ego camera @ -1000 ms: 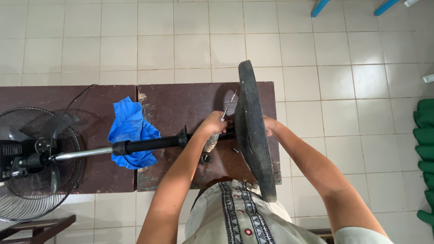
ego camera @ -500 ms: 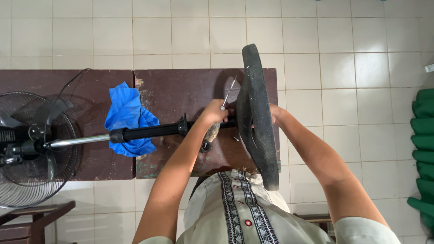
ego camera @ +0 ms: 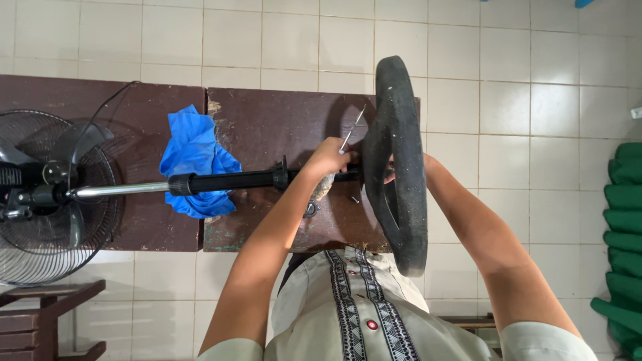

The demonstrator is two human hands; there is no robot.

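Black fan base (ego camera: pixel 401 167) stands on edge so my left hand (ego camera: pixel 328 157) can grip a thin metal tool (ego camera: pixel 351 130) at the pole (ego camera: pixel 227 180); right hand (ego camera: pixel 394 175) sits hidden behind it, grip unclear

Cream tiled floor (ego camera: pixel 521 107) under two dark brown tables (ego camera: pixel 267 120), green stacked chairs (ego camera: pixel 622 220) at right.

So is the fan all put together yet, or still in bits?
Joined: the pole runs from the fan head to the round base. In hand: the left hand holds a thin metal tool at that joint; the right hand is behind the base. Left: small loose parts lie on the table.
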